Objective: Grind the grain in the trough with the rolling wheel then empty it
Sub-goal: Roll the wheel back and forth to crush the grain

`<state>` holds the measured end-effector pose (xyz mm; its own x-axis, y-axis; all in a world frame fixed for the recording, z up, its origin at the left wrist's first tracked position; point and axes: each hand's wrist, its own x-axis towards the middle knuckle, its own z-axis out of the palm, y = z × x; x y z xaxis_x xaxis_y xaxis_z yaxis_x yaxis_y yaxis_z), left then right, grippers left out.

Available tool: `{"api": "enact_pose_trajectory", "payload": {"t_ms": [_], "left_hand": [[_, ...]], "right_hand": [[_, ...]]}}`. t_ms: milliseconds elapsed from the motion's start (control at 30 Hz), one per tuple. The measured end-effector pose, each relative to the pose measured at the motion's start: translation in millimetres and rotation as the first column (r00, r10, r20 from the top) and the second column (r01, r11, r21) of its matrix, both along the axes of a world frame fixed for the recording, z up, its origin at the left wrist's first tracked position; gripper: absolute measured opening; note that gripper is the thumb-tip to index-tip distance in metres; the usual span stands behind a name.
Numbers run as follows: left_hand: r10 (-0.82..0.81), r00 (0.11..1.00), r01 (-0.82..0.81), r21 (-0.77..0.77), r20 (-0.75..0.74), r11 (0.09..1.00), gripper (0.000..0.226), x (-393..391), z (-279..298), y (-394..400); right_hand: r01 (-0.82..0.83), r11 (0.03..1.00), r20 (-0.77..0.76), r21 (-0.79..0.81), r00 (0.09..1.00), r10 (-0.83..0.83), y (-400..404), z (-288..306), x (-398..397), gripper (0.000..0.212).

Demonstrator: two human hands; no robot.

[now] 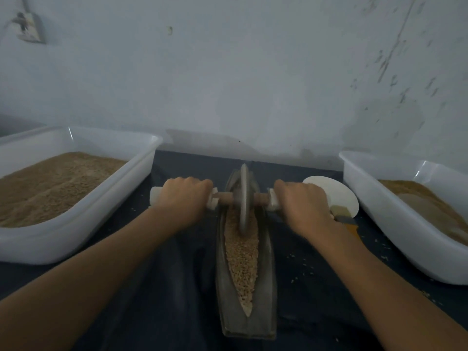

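Both hands on the wheel, grain in the trough

The left hand (186, 198) and right hand (302, 202) are each wrapped around one end of the axle handle of the rolling wheel (244, 198) — fingers curled tight over the grips. The wheel stands upright in the far half of the long dark trough (225, 295), its lower edge down in the grain (241, 259) that fills the groove toward the near end. White tubs of grain sit either side — left tub (83, 219), right tub (395, 224) — and a white disc (336, 191) lies just past the right hand.
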<state>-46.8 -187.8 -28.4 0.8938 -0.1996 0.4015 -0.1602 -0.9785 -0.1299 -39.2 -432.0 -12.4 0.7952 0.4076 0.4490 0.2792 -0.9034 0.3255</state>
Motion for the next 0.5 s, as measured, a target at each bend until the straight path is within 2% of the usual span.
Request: {"api": "enact_pose_trajectory", "payload": {"t_ms": [67,133,267,367,433,500], "left_hand": [[-0.009,0.999,0.010,0.026,-0.036,1.000,0.029,-26.8,3.8,-0.4],[-0.020,0.998,0.023,0.044,-0.062,0.999,0.030,-57.0,7.8,0.3],[-0.008,1.000,0.009,0.104,-0.009,0.995,0.036,-101.2,14.3,2.4],[0.036,0.998,-0.031,0.072,-0.060,0.997,0.032,-97.4,11.7,1.1],[0.055,0.996,-0.052,0.049,-0.071,0.997,0.030,-80.0,4.3,-0.4],[0.054,0.998,-0.053,0.026,-0.042,0.998,0.031,-55.4,-4.2,0.6]], "right_hand": [[-0.028,0.999,-0.072,0.019,0.997,0.030,-9.5,-2.5,-30.7,0.023],[-0.080,0.997,-0.077,0.016,0.994,0.081,-17.7,-4.1,-66.8,0.032],[-0.203,0.977,0.085,0.071,0.977,0.197,-29.5,1.4,-108.4,0.053],[-0.170,0.984,0.005,0.049,0.985,0.170,-24.6,2.1,-98.1,0.047],[-0.073,0.997,-0.039,-0.037,0.997,0.072,-16.8,-1.7,-76.9,0.036],[-0.012,1.000,-0.037,-0.022,0.999,0.011,-9.7,-3.3,-51.3,0.028]]}}
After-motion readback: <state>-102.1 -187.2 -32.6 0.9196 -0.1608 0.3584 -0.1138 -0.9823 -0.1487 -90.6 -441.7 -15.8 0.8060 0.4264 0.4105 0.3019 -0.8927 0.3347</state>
